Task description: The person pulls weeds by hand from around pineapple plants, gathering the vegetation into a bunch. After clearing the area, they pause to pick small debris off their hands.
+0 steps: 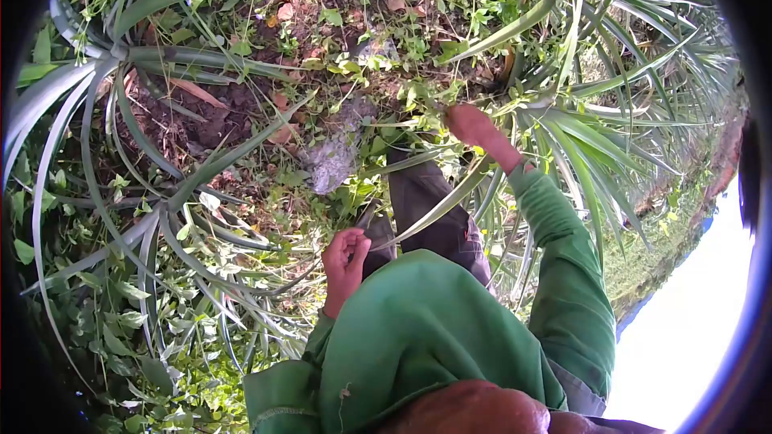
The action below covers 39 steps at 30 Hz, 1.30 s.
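My right hand [473,126] reaches forward, its fingers closed around thin green weeds [426,108] beside a spiky, long-leaved plant [563,133] that looks like a pineapple. The fingertips are partly lost among the stems. Nearer my body, my left hand [344,261] is held in front of the green shirt [434,321], with the fingers curled in and the thumb bent. Nothing shows inside it. A long narrow leaf [442,207] crosses over my dark trousers [422,185], its lower end close to the left hand.
More long-leaved plants [165,207] spread arching leaves at the left, and others crowd the upper right. Low weeds and dry leaves cover the brown soil [217,116]. A pale grey patch [331,162] lies ahead of my legs. Bright sky [683,313] shows at the lower right.
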Each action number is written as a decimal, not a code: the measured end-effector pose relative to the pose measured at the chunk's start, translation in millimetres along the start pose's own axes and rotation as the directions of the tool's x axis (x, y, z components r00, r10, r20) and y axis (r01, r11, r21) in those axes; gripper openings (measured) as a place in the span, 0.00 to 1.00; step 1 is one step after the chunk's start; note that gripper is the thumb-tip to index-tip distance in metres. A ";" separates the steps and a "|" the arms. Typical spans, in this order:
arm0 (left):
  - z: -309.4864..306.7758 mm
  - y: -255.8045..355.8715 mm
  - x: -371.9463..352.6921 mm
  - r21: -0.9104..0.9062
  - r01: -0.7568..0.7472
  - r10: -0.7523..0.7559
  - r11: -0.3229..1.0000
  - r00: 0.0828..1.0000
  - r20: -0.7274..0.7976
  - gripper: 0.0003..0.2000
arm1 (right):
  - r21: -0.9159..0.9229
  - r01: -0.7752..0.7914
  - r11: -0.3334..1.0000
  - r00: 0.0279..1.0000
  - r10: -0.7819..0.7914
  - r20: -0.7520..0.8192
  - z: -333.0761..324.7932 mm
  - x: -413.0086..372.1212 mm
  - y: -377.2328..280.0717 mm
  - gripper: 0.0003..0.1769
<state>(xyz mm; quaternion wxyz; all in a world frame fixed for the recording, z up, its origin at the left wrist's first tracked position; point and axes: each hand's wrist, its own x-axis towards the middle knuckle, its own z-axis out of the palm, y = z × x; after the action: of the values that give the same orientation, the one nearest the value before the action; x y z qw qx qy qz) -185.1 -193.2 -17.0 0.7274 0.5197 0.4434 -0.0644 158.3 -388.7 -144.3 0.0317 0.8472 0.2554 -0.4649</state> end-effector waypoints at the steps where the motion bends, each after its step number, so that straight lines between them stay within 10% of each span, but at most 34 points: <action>1: 1.0 1.8 -0.1 0.004 -0.013 0.013 1.000 1.000 0.003 0.10 | -0.018 0.018 1.000 0.996 -0.016 0.090 -16.8 -17.7 -19.6 0.20; 2: 1.0 2.2 -0.7 0.006 -0.020 0.020 1.000 1.000 0.005 0.10 | -0.036 0.039 0.999 0.984 -0.032 0.178 -30.3 -28.4 -31.2 0.22; 4: 1.7 1.0 -2.6 -0.012 0.006 -0.006 1.000 1.000 -0.006 0.10 | 0.229 0.162 0.960 0.983 -0.135 -0.126 -41.0 -16.7 -6.6 0.24; 7: 1.7 1.0 -3.1 -0.005 -0.008 0.008 1.000 1.000 -0.029 0.10 | -0.007 0.022 1.000 0.955 -0.023 -0.295 -84.1 14.8 16.8 0.20; 9: 2.4 0.0 -3.6 -0.009 -0.001 0.001 1.000 0.999 -0.041 0.10 | -0.053 -0.105 0.993 0.811 0.055 -0.583 -100.7 48.6 35.2 0.33; 11: 3.4 -0.7 -2.1 -0.013 -0.003 0.002 1.000 0.998 -0.062 0.10 | -0.426 -0.350 0.834 0.502 -0.217 -0.837 -101.1 102.2 77.3 0.39; 14: 5.2 -5.0 -3.1 -0.006 -0.016 0.015 1.000 0.997 -0.073 0.10 | -0.095 -0.300 0.949 0.846 0.218 -0.487 -135.8 128.8 93.9 0.20; 21: 13.4 -13.1 -5.7 -0.041 -0.035 0.032 0.999 0.996 -0.085 0.11 | -0.172 -0.122 0.977 0.833 0.007 -0.554 -65.6 101.3 39.9 0.10; 22: 14.3 -10.1 -4.4 -0.035 -0.019 0.016 0.999 0.997 -0.078 0.11 | -0.402 0.004 0.916 0.946 -0.134 -0.295 -36.4 105.9 31.4 0.12; 23: 16.3 -7.6 -3.3 -0.037 -0.024 0.021 0.999 0.997 -0.080 0.11 | -0.259 0.086 0.962 0.983 -0.124 -0.136 -39.2 69.3 -25.5 0.12; 26: 18.9 0.4 -4.3 -0.055 -0.022 0.017 0.998 0.995 -0.102 0.11 | -0.219 0.578 0.786 0.815 -0.543 0.202 15.4 -28.3 -99.9 0.11; 31: 22.9 14.1 -4.6 -0.053 -0.022 0.015 0.998 0.990 -0.138 0.11 | -0.089 0.782 0.617 0.621 -0.757 0.202 7.7 -81.2 -116.1 0.20; 34: 29.0 24.9 -4.4 -0.044 -0.030 0.025 0.999 0.993 -0.116 0.10 | -0.216 0.654 0.725 0.738 -0.547 0.396 -51.0 -80.6 -130.0 0.26; 35: 29.3 28.6 -4.2 -0.047 -0.035 0.030 0.998 0.993 -0.115 0.10 | 0.006 0.431 0.902 0.898 -0.428 -0.103 -176.8 -68.8 -141.8 0.24; 36: 28.7 32.3 -3.1 -0.032 -0.033 0.030 0.999 0.993 -0.110 0.10 | 0.060 0.463 0.884 0.800 -0.387 -0.458 -197.3 -45.9 -127.2 0.24; 39: 31.7 40.8 0.9 -0.042 -0.059 0.054 0.997 0.992 -0.112 0.10 | 0.026 0.334 0.942 0.549 -0.172 -0.818 -249.3 58.6 -69.7 0.25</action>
<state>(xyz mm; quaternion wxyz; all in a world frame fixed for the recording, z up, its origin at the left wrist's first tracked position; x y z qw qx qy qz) -143.6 -200.2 13.0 0.7147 0.5183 0.4696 -0.0049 344.0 -232.0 -37.5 -0.2308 0.9178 0.3188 -0.0514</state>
